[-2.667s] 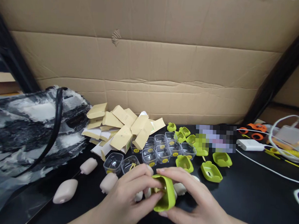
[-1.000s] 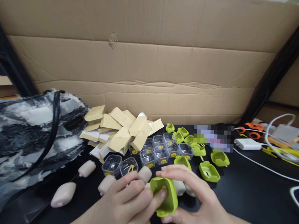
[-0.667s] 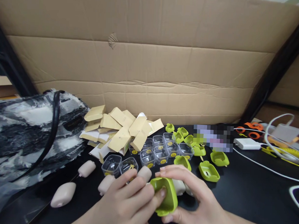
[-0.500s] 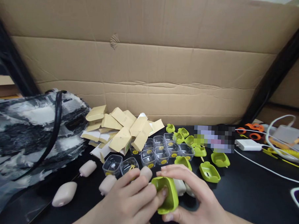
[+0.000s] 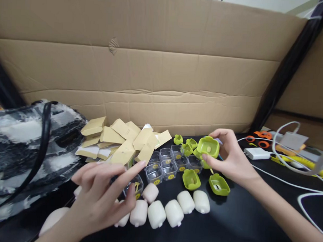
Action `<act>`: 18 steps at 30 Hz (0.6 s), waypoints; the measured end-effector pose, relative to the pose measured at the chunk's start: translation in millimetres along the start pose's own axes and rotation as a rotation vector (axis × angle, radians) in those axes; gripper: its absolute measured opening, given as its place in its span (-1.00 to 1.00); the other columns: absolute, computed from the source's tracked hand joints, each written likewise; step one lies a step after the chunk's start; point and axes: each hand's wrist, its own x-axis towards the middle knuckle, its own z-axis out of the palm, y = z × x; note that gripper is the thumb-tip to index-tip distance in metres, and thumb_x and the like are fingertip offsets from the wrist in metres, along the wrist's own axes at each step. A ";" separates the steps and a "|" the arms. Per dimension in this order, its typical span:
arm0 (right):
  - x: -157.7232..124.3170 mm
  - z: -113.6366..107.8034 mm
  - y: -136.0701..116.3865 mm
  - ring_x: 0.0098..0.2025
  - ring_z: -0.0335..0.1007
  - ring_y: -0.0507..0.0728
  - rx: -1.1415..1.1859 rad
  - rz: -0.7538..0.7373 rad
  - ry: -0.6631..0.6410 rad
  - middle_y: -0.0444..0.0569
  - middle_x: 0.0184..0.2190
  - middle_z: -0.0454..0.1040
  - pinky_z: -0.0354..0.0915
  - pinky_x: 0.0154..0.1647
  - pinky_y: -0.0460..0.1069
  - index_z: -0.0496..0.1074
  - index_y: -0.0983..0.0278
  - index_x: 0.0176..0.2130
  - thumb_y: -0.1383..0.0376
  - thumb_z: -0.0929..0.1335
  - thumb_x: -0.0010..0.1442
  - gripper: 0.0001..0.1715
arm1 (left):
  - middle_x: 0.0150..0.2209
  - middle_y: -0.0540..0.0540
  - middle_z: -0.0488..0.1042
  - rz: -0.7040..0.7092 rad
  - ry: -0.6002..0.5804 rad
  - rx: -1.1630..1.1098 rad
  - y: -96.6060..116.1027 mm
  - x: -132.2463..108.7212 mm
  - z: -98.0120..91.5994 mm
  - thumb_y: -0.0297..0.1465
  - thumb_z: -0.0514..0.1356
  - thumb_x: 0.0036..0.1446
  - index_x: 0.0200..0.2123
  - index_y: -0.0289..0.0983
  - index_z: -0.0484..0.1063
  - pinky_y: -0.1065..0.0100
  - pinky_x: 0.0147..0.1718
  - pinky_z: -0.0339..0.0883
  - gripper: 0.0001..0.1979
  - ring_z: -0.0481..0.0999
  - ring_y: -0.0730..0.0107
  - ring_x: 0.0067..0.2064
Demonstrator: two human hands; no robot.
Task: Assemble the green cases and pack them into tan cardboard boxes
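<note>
My right hand [image 5: 228,157] pinches a green cup [image 5: 215,149] by its side, tilted so its hollow faces me, above other green cups at the right. A pale plug shows inside it. My left hand [image 5: 102,193] hovers empty over the front left, fingers spread, hiding part of a clear cup [image 5: 139,184]. Below the hands, several cream and pinkish rounded pieces [image 5: 156,214] with small nubs lie in a curved row. Two green cups, one nearer the middle [image 5: 191,179] and one with a slot [image 5: 219,185], rest on the black table.
Several clear square cups with yellow stickers [image 5: 154,173] stand mid-table, beside a pile of folded cardboard boxes [image 5: 123,133]. A black-and-white bag [image 5: 32,140] fills the left. At the right lie a white charger [image 5: 257,153], cables and an orange object [image 5: 259,139]. A cardboard wall [image 5: 142,70] closes the back.
My right hand has carried the green cup up and away to the right. My left hand has come out of the cup and moved left, fingers opening. The view has shifted slightly right.
</note>
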 end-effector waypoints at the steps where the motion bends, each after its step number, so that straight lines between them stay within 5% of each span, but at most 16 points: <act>1: 5.8 -3.1 9.2 -0.14 0.43 0.18 -0.032 0.017 0.014 0.00 -0.16 0.32 0.43 -0.14 0.08 0.13 0.16 -0.11 0.18 0.43 0.03 -0.49 | -0.32 -0.12 0.32 0.036 -0.011 0.012 -3.3 0.6 1.8 -0.56 0.15 0.05 -0.05 -0.26 0.45 0.18 -0.19 0.14 -0.64 0.31 0.18 -0.30; 4: 17.7 -5.7 35.1 -0.05 0.41 0.25 -0.100 0.048 -0.007 0.06 -0.14 0.40 0.33 0.04 0.20 0.18 0.20 -0.10 0.10 0.42 0.07 -0.51 | -0.31 -0.11 0.42 0.086 -0.146 -0.041 -10.8 2.9 6.9 -0.60 0.09 0.14 -0.07 -0.27 0.45 0.14 -0.16 0.13 -0.69 0.38 0.18 -0.27; 8: 21.8 0.1 56.9 -0.10 0.45 0.29 -0.194 0.085 -0.082 0.17 -0.10 0.42 0.37 -0.04 0.24 0.24 0.25 -0.13 0.08 0.39 0.11 -0.57 | -0.25 -0.10 0.47 0.014 -0.356 -0.206 -24.0 3.3 12.0 -0.61 -0.01 0.20 -0.14 -0.24 0.46 0.15 -0.14 0.13 -0.69 0.44 0.19 -0.19; 18: 18.8 9.1 71.7 -0.05 0.45 0.38 -0.376 0.055 -0.197 0.16 -0.16 0.51 0.33 -0.02 0.28 0.33 0.24 -0.16 0.16 0.33 0.13 -0.71 | -0.29 -0.07 0.52 -0.147 -0.752 -0.334 -42.1 -4.0 16.5 -0.47 0.05 0.18 -0.26 -0.19 0.52 0.15 -0.20 0.17 -0.77 0.48 0.17 -0.22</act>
